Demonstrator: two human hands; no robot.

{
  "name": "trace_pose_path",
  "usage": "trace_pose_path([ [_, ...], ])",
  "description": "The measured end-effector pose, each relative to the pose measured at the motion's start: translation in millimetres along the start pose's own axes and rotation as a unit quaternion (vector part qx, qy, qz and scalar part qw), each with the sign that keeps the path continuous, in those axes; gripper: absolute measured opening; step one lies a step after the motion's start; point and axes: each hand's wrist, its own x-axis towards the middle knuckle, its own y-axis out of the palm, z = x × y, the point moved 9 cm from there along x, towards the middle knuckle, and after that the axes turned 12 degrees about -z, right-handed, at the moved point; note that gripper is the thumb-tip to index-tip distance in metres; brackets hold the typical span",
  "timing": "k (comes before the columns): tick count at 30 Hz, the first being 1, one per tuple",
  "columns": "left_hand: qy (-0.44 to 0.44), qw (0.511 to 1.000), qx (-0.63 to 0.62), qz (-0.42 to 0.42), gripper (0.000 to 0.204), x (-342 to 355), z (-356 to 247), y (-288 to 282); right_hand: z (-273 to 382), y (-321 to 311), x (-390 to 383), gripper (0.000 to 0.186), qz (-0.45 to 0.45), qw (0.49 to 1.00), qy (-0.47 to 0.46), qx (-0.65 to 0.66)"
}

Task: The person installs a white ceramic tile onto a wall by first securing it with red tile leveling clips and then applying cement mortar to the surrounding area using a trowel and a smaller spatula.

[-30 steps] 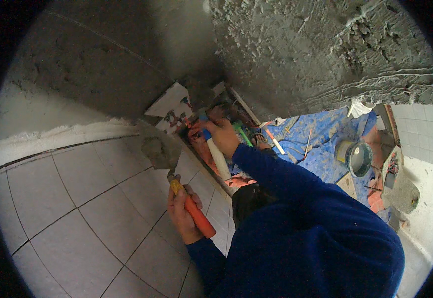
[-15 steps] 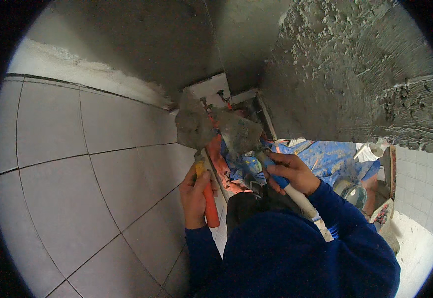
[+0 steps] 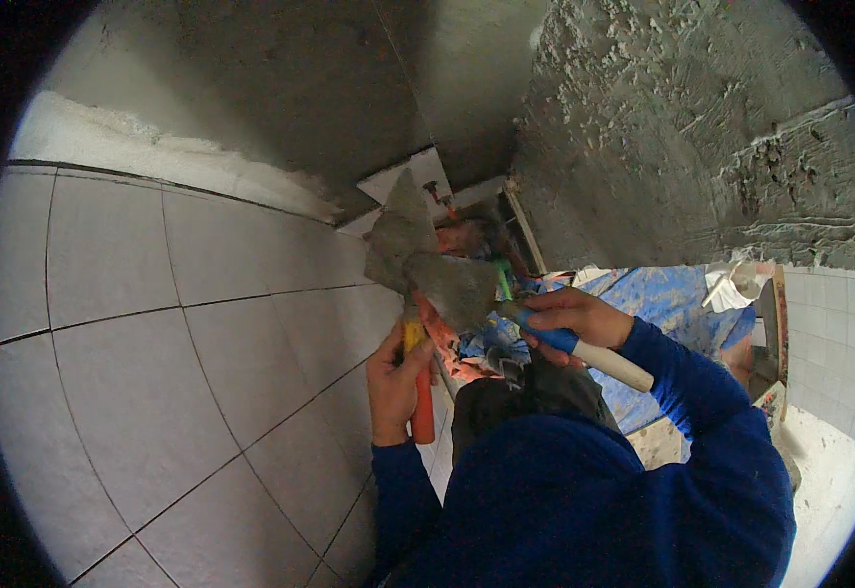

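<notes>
Single fisheye view from the person's head, facing steeply downward, close above the left hand [image 3: 393, 387] and the right hand [image 3: 584, 321]

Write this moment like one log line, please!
left grip: orange-handled trowel | right grip: blue-white-handled trowel | blades: overlap in view | background: blue sheet

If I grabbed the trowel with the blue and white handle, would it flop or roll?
The trowel probably won't flop: its blade looks rigid. Grey, mortar-like coating might make that end heavier. The rounded handle could roll, but the wide blade should stop it.
</notes>
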Motion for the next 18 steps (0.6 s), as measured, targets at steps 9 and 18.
trace_pose_path([
  [9, 0.009, 0.999, 0.034, 0.008, 0.053, -5.7, -2.6, 5.4, -12.0, 1.7, 8.2, 0.044, 0.01, 0.995, -0.076, -0.059],
  [18, -0.028, 0.999, -0.025, 0.011, 0.054, -4.4, -3.2, 1.1, -10.1, -2.2, -4.9, 0.055, -0.083, 0.98, -0.149, -0.107],
])
